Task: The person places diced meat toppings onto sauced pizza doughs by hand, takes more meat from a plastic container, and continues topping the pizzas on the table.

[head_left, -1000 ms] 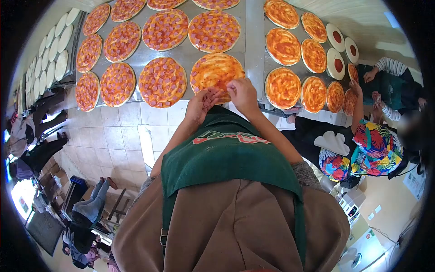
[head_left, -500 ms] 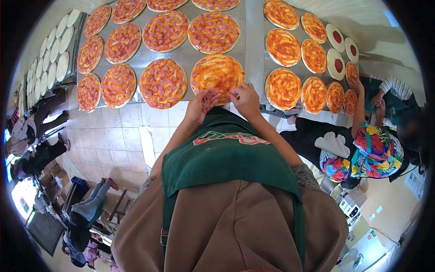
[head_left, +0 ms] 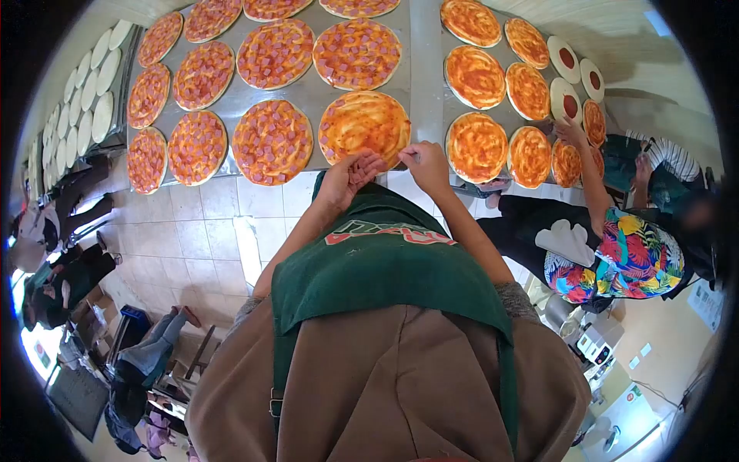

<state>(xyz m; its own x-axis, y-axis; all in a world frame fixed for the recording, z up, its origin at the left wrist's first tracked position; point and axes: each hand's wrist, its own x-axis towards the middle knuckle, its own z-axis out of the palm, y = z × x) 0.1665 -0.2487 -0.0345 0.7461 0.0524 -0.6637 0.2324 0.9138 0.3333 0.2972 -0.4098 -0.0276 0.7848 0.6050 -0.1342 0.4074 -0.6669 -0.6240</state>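
A sauced pizza (head_left: 365, 127) without visible ham cubes lies at the near edge of the metal table (head_left: 423, 92). Over its lower edge, my left hand (head_left: 350, 179) is cupped palm up with curled fingers; pinkish bits seem to show in it, too small to make out. My right hand (head_left: 425, 163) is closed in a pinch just right of the same pizza's lower edge, and whatever is between the fingertips cannot be made out. Immediately left sits a pizza topped with ham cubes (head_left: 272, 142). Another ham-topped pizza (head_left: 357, 54) is directly behind.
More sauced pizzas (head_left: 476, 147) lie on the right-hand table section, with white dough rounds (head_left: 565, 100) bearing red sauce spots beyond. A co-worker in a floral shirt (head_left: 639, 254) reaches over them. Plain dough rounds (head_left: 103, 115) lie far left.
My right hand has moved right, off the pizza's surface, while my left hand stays cupped near its lower edge. The floral-shirted co-worker's hand has moved left across the far-right pizzas.
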